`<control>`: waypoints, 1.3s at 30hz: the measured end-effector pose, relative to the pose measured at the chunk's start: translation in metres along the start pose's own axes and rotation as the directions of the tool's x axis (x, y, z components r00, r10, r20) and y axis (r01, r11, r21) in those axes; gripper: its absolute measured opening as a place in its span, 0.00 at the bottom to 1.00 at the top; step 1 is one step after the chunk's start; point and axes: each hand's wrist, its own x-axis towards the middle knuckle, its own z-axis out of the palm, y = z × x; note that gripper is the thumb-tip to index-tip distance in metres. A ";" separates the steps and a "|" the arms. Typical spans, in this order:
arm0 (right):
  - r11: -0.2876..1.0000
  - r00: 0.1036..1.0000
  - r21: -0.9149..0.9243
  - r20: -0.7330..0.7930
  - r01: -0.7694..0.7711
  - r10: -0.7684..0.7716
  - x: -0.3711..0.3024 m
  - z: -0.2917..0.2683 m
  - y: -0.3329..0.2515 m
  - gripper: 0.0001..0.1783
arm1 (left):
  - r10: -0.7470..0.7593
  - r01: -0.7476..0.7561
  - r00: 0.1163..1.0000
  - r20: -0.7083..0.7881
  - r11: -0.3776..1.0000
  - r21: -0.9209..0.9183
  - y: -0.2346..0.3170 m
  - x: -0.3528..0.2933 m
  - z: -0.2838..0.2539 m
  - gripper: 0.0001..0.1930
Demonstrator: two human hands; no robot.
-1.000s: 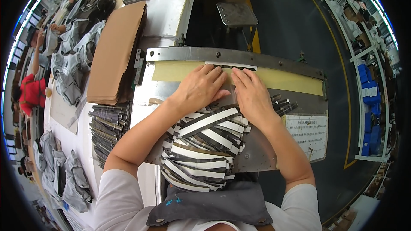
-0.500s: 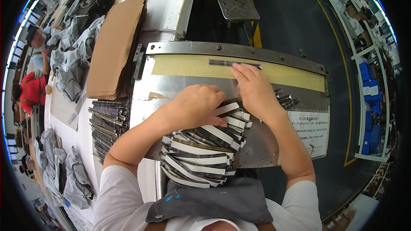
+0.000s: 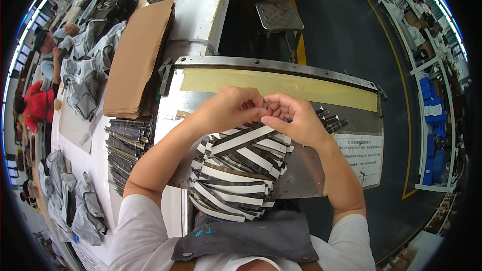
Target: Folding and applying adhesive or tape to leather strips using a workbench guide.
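My left hand (image 3: 232, 106) and my right hand (image 3: 297, 119) meet over the far edge of a heap of black-and-white strips (image 3: 233, 183). Fingers of both hands are curled inward, tips close together; whatever lies between them is hidden or too small to make out. Just below the fingertips, one strip with a white face (image 3: 241, 140) rests slantwise across the heap. The heap sits on the near edge of a metal plate bench (image 3: 304, 170). A band of yellow tape (image 3: 281, 86) runs along the plate's far side, below a bolted metal bar (image 3: 288, 66).
Dark strips (image 3: 128, 148) and brown card sheets (image 3: 138, 55) are stacked at left. More strip ends (image 3: 334, 120) show beyond my right hand, near a printed sheet (image 3: 359, 158). A metal stool (image 3: 279, 16) stands beyond; people (image 3: 37, 103) work at far left near grey fabric pieces.
The dark strip on the yellow tape no longer shows there. My right hand has come back toward me and left, meeting my left hand. A white strip now slants across the heap's top.
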 end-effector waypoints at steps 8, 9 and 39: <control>0.903 0.979 -0.429 0.189 0.015 0.074 -0.008 -0.017 -0.018 0.13 | 0.030 -0.181 0.942 0.334 0.884 0.431 0.008 -0.002 -0.004 0.19; 0.879 0.976 -0.457 0.213 0.138 -0.043 -0.009 -0.016 -0.020 0.09 | 0.004 -0.183 0.931 0.365 0.871 0.456 0.007 -0.003 -0.005 0.20; 0.968 0.803 -0.251 -0.578 -0.007 -0.144 0.022 -0.034 0.044 0.11 | 0.417 -0.301 0.909 -0.022 0.690 0.659 0.001 0.003 -0.006 0.13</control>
